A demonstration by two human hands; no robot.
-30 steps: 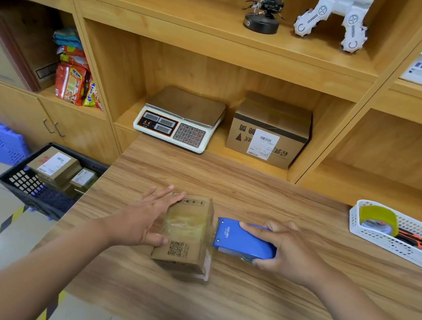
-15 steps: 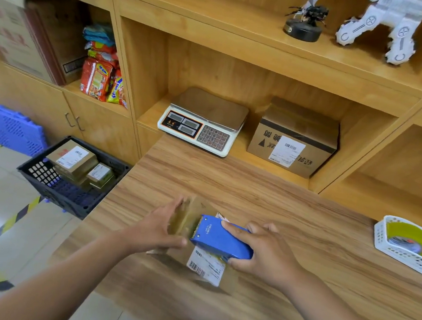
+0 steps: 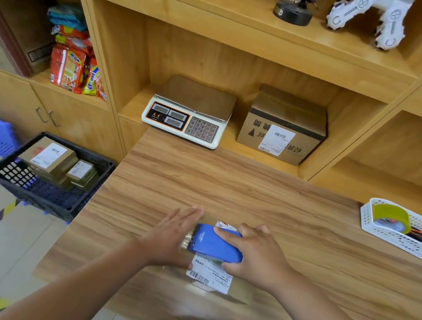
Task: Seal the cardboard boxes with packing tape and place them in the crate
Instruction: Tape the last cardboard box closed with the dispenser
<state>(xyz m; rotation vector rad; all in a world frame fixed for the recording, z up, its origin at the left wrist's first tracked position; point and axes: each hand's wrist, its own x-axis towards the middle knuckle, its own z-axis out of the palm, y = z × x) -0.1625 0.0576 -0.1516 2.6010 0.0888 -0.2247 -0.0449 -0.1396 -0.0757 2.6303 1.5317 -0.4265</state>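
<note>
By the table's (image 3: 228, 187) front edge, right hand (image 3: 257, 259) grips the tape dispenser (image 3: 213, 242) atop the cardboard box (image 3: 209, 275) — left hand (image 3: 174, 236) presses it, fingers straight.

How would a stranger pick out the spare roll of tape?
Start at the long wood-grain table; at its right edge sits a white perforated plastic basket. Inside it stands the yellow-green roll of tape, on edge. Its visible neighbour there is a slim black-and-orange tool, so the roll is the one round, bright thing there.
</note>
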